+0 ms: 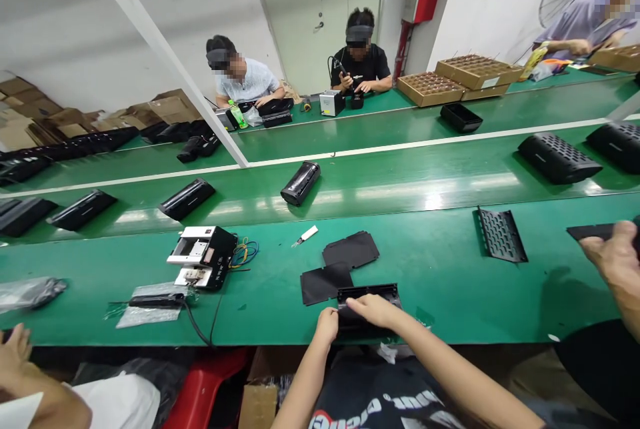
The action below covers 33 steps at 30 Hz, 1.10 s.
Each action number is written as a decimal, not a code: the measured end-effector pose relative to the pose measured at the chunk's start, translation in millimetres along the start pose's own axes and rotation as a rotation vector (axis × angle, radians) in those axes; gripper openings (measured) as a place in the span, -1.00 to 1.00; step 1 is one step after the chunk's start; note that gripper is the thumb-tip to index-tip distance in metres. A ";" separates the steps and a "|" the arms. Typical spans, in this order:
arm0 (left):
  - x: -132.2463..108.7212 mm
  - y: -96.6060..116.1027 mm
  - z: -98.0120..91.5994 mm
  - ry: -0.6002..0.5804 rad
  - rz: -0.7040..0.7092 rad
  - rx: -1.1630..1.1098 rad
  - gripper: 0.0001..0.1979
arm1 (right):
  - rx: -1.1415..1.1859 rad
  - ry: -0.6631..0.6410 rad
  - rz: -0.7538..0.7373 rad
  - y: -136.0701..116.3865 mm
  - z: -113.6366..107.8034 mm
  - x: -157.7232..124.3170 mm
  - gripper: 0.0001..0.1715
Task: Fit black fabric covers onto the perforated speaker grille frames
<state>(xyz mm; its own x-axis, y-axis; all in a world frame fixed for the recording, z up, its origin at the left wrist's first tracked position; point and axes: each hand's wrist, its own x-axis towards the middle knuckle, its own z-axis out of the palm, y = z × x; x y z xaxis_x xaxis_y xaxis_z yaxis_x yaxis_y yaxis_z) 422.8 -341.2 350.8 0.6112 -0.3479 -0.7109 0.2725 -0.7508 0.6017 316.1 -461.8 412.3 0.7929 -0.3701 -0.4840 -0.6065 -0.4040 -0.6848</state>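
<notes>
Black housing [370, 294], an open shallow shell, lies at the near edge of the green table [440, 295], directly before the wearer. The left hand [327, 323] holds its near left corner with fingers curled. The right hand [373, 309] rests across it, fingers pressed together and flat. Judged step: pressing something home inside the shell; a further move would call for even downward pressure with the corner braced.

Just beyond lie two black sheets [350, 250], then one white sliver [306, 235]. One perforated grille [500, 235] lies to the right and one opened device [205, 257] with coloured wires to the left. A co-worker's hand [617, 259] enters at the right edge. The near belt [400, 189] carries four closed black units [187, 199] and two perforated ones [557, 157]. Two seated people [360, 59] work at the far side.
</notes>
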 end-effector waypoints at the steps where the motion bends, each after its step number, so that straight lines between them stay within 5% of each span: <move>1: -0.8 0.8 0.3 -0.003 -0.016 -0.014 -0.90 | -0.050 0.026 0.031 8.7 -8.3 -2.0 -0.39; 5: -2.8 5.9 0.3 -0.008 -0.066 -0.063 -0.73 | -0.261 0.009 0.052 39.0 -24.7 -10.4 -0.43; 9: -0.9 11.0 -1.5 0.032 -0.023 -0.046 -0.59 | -0.263 -0.068 -0.060 52.9 -13.0 -20.7 -0.41; 17: 4.3 20.2 0.2 0.050 0.071 0.037 -0.74 | -0.335 -0.065 -0.213 46.1 -10.0 -34.2 -0.47; 24: -4.9 33.0 -8.3 -0.144 0.056 0.043 -0.89 | -0.489 0.058 -0.209 44.0 -9.8 -37.4 -0.60; 26: -8.5 34.7 -13.4 -0.211 0.057 0.044 -0.92 | -0.452 0.058 -0.229 46.4 -7.0 -36.7 -0.64; 33: -14.7 36.2 -16.5 -0.257 0.063 -0.103 -0.57 | 0.003 0.099 -0.266 56.7 10.4 -26.0 -0.75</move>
<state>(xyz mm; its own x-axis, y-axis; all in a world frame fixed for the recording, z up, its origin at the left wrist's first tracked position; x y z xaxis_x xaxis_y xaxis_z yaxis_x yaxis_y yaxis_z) 435.9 -354.0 389.1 0.4248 -0.5330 -0.7318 0.3218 -0.6666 0.6724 261.7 -466.3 380.4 0.9146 -0.3315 -0.2316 -0.3778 -0.4958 -0.7820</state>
